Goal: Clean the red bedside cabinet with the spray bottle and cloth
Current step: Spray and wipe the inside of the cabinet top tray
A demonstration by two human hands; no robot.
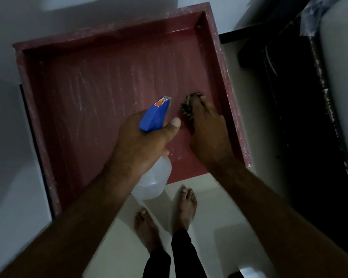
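Observation:
The red bedside cabinet fills the middle of the view, its recessed top streaked with white dust and wet marks. My left hand grips a spray bottle with a blue head and a clear body, its nozzle aimed at the cabinet top. My right hand presses a dark patterned cloth onto the right part of the red surface, fingers lying over it. Most of the cloth is hidden under that hand.
A raised rim runs round three sides of the cabinet top. A dark bed frame stands to the right, white walls to the left and behind. My bare feet stand on the pale tiled floor in front of the cabinet.

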